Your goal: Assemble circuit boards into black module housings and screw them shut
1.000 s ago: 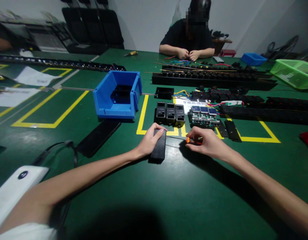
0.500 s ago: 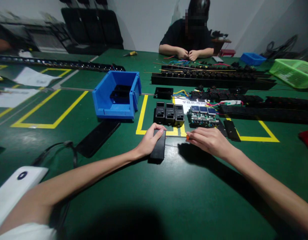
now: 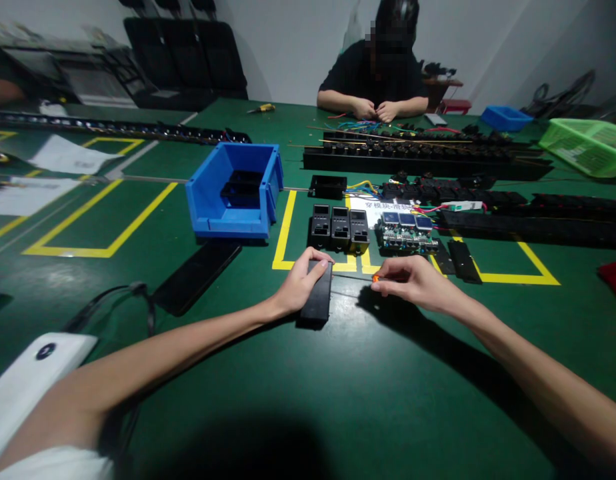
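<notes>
My left hand (image 3: 304, 285) is closed around a black rectangular plastic box (image 3: 317, 297), with the thumb lying along its top. The box is tilted, its lower end close to the table. To its right, my right hand (image 3: 411, 280) pinches the orange handle of a thin screwdriver (image 3: 375, 281). The slender shaft points left to the side of the box, near its upper end; whether the tip touches cannot be made out. Just beyond my hands stand three black module housings (image 3: 340, 227). Next to them lies a green circuit board assembly (image 3: 409, 233) with small displays.
A blue bin (image 3: 233, 223) holding black parts stands left, with a black phone (image 3: 197, 277) before it. Black rails with modules (image 3: 428, 159) stretch across the far right. A white device (image 3: 41, 373) with a cable lies near my left arm. A co-worker (image 3: 373, 83) sits opposite.
My right hand has turned and its fingers have shifted on the orange handle, so the screwdriver shows more plainly. The left hand and the box have hardly moved.
</notes>
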`<state>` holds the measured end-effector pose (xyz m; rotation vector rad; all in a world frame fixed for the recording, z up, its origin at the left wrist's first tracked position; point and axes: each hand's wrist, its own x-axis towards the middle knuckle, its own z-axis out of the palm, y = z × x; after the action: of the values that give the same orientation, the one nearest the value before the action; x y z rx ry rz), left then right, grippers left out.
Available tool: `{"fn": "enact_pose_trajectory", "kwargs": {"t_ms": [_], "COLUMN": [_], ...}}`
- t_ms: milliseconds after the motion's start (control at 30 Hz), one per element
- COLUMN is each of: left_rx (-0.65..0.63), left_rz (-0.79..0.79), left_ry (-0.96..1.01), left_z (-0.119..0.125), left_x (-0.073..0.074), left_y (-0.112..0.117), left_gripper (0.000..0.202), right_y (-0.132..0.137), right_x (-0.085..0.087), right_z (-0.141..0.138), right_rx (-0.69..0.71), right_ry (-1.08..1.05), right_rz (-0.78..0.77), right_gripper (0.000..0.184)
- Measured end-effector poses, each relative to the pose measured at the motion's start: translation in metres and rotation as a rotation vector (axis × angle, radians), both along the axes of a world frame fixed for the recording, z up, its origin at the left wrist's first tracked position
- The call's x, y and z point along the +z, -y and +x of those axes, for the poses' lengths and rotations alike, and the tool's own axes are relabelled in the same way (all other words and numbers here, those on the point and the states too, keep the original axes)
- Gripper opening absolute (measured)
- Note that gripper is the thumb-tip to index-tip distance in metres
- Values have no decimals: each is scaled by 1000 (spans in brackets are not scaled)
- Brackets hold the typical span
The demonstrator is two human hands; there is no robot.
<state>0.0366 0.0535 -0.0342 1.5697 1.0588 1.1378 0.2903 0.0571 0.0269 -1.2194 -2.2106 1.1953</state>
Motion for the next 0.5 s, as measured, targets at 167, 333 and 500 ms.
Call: {"fn": "enact_pose_trajectory", "kwargs": {"t_ms": [167, 333, 500], "left_rx": [-4, 8, 4], "left_rz": [-25, -29, -31], "left_ry": [-5, 0, 3], "left_z": [-1, -2, -1], "left_x": [1, 0, 0], "left_y": [0, -1, 0], "left_gripper": [21, 21, 21], "right_y": [1, 1, 2], "right_x": [-5, -8, -4], "right_z": [1, 8, 11], "right_rx": [-29, 164, 302], "right_ry": [86, 192, 387], "right_rz": [217, 755, 1215], "right_gripper": [21, 4, 12]}}
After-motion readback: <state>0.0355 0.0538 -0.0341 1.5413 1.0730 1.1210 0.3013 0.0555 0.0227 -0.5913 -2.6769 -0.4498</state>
